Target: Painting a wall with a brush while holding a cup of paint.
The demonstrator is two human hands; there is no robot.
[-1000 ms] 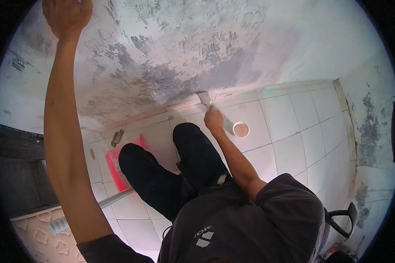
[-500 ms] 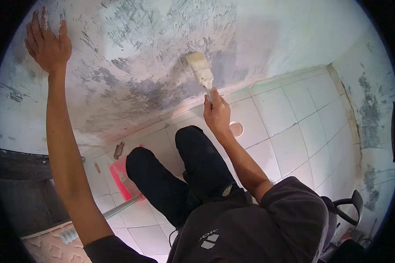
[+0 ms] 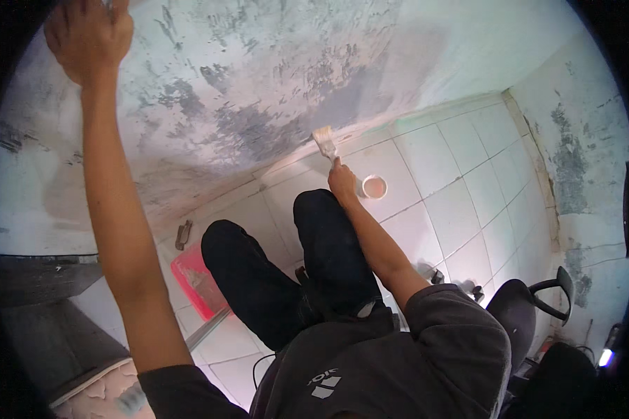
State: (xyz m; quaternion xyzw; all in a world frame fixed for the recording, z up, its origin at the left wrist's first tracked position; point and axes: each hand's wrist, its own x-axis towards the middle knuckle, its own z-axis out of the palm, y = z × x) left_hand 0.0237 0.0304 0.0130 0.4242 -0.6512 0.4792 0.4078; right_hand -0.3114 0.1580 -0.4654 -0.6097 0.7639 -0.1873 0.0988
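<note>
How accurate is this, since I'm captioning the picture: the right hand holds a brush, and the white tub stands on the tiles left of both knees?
One slip: the white tub is right of both knees, as the head view shows. The rest stands: the right hand holds a brush, and the tub is on the tiles.

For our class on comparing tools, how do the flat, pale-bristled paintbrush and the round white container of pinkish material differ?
Shape: the flat, pale-bristled paintbrush narrows to a handle; the round white container is cup-like.
Support: the paintbrush is gripped in the right hand; the container stands on the white floor tiles.
Pose: the paintbrush's bristles point toward the pale, patchy wall; the container's opening faces up.
Shared: both are light-coloured.
</note>
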